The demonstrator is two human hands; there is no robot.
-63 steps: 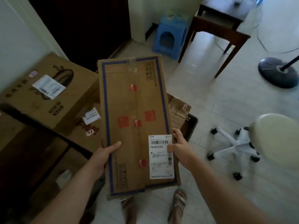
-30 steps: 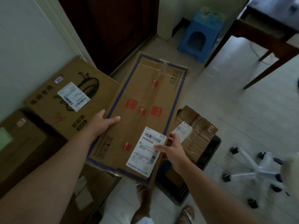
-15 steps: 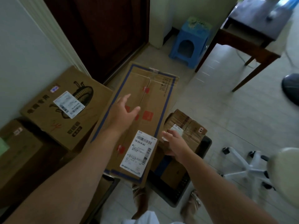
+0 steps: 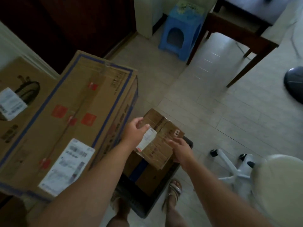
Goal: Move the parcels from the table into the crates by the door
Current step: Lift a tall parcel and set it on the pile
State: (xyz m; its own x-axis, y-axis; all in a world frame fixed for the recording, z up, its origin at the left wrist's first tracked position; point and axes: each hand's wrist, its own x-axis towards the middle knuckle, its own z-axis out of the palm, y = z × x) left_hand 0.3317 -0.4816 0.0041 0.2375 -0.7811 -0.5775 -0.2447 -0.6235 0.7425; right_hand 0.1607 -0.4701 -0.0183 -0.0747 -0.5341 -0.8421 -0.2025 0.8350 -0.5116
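While left hand (image 4: 136, 133) touches small parcel (image 4: 162, 145), label (image 4: 147, 141) blurred.

Brown parcel (image 4: 85, 112) edged blue; stool (image 4: 180, 30) bright blue.

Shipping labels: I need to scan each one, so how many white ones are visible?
3: one on the long blue-edged box, one on the printed box at far left, one on the small parcel in the crate. Hidden faces may carry more.
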